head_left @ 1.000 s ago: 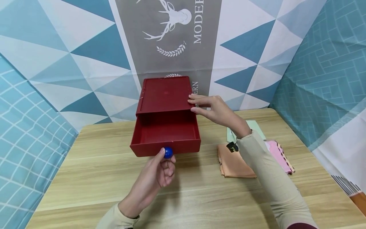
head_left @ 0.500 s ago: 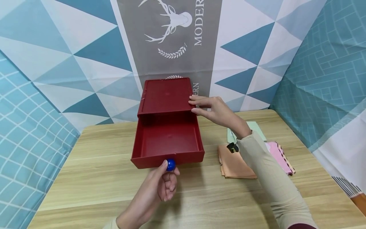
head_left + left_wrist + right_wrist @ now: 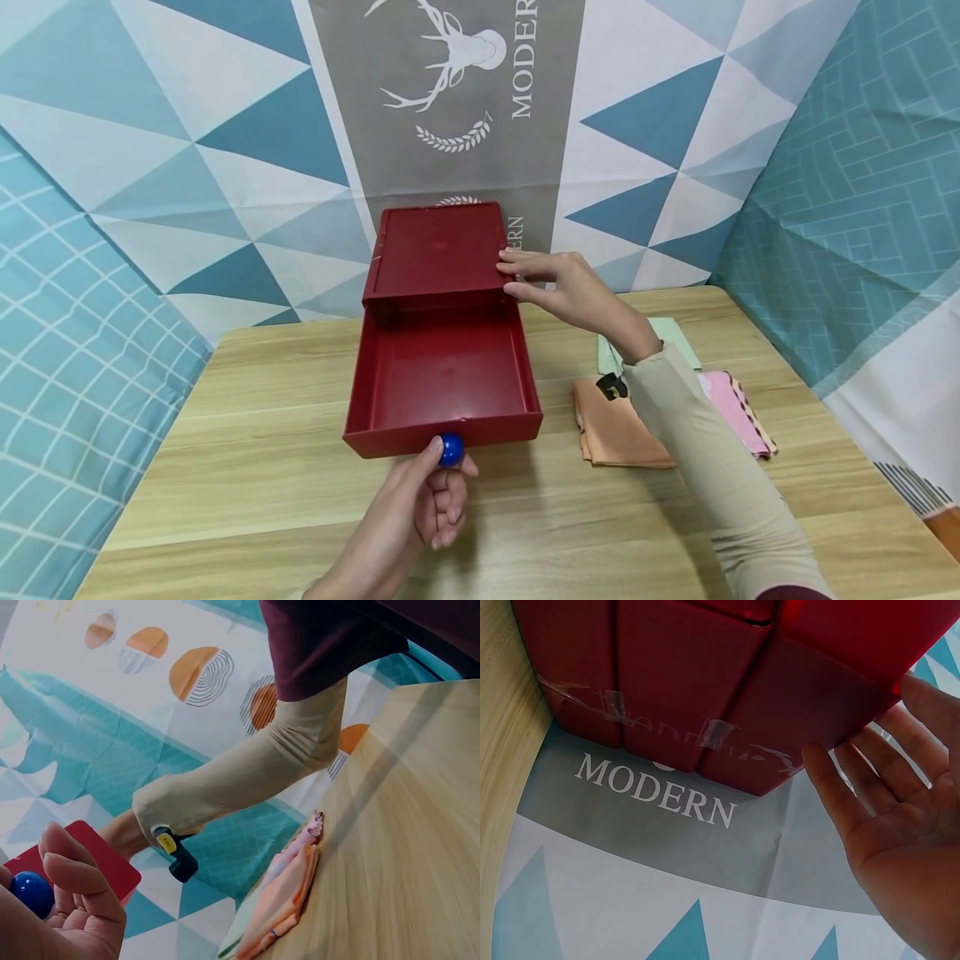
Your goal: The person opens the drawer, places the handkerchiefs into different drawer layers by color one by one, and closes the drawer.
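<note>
A red drawer cabinet [image 3: 441, 250] stands against the back wall, its top drawer [image 3: 382, 443] pulled far out towards the front. On the drawer's front is a round blue knob [image 3: 452, 451]. My left hand [image 3: 422, 510] pinches this knob between thumb and fingers; the left wrist view also shows the blue knob [image 3: 31, 894] at the thumb. My right hand [image 3: 568, 287] rests with extended fingertips on the cabinet's upper right edge. Seen in the right wrist view, the cabinet's side [image 3: 682, 690] has several stacked sections with clear tape across them.
To the right on the wooden table [image 3: 247, 467] lie folded cloths: an orange one [image 3: 618, 429], a pink one [image 3: 731, 408] and a pale green one [image 3: 678, 337], partly behind the right forearm. Patterned sheets cover the walls behind and at both sides.
My left hand has drawn the knob and drawer further out towards the front, so more of the drawer's inside shows. My right hand has stayed on the cabinet's edge.
</note>
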A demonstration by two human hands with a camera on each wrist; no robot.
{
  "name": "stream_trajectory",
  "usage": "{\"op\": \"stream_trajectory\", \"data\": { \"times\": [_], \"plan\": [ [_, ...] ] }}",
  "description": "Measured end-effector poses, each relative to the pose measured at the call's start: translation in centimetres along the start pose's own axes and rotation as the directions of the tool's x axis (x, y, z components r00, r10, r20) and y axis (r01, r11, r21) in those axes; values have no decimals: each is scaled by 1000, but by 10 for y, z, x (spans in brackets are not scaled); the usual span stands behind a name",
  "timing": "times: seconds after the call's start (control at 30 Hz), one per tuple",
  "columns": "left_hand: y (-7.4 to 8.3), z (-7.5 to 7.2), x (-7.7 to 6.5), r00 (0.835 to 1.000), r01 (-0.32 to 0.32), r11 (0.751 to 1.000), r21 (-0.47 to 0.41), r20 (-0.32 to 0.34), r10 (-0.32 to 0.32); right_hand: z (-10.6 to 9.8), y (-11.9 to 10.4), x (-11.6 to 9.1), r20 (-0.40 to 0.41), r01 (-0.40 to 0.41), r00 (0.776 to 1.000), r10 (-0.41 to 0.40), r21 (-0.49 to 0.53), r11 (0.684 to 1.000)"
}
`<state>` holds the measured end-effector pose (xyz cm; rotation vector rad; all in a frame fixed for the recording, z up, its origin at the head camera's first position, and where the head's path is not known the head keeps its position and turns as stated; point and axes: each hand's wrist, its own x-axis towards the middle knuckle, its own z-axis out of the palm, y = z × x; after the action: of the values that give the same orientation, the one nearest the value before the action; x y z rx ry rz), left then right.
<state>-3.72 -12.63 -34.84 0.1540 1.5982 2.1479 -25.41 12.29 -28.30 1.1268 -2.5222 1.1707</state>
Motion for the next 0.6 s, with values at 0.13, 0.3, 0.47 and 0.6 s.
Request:
{"op": "stream_trajectory", "data": {
  "times": [0.13, 0.3, 0.47, 0.6],
  "plan": [
    [-3, -2, 0, 1000, -1, 1000, 16, 2, 0, 2, 1, 0, 1, -1, 1000, 1, 15, 1000],
    [-6, -5, 0, 1000, -11, 999, 43, 17, 11, 4, 1, -2, -6, 0, 1000, 0, 13, 1000],
    [-7, -5, 1, 999, -28, 998, 55, 28, 27, 5, 1, -3, -24, 21, 999, -22, -11, 1000],
    [-6, -5, 2, 999, -35, 997, 62, 28, 34, 6, -1, -4, -44, 74, 996, -77, -70, 995]
  ]
}}
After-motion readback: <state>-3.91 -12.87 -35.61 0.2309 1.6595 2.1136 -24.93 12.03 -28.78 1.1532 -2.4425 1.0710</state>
